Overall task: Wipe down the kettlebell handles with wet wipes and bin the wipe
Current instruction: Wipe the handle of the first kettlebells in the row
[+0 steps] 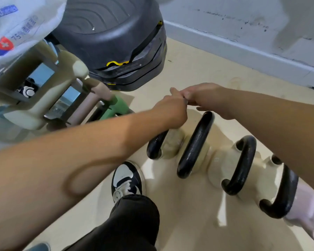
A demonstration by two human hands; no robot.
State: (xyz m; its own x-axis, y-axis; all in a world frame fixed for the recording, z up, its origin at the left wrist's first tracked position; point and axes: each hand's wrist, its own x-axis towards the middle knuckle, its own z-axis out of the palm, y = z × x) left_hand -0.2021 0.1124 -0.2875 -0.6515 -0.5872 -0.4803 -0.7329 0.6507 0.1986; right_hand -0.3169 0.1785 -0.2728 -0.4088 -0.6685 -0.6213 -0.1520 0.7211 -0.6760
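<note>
Left hand (170,111) and right hand (203,98) touching, fingers curled; wipe unseen, grip contents unclear. Kettlebell handles (196,145) in row on floor below. Advise: wrap wipe fully round handle, stroke end to end.

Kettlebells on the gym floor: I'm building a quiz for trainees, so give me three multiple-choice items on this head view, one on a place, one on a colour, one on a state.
1. Where does the pack of wet wipes show?
A. upper left of the view
B. on the floor by the shoe
C. on a kettlebell

2. What colour are the kettlebell handles?
A. green
B. black
C. cream

3. How do the two hands stand?
A. far apart
B. resting on the floor
C. together above the kettlebells

Answers:
1 A, the printed white pack fills the upper left corner.
2 B, each looped handle is black on a cream body.
3 C, the left hand and right hand meet, fingers curled, over the row of kettlebells.
</note>
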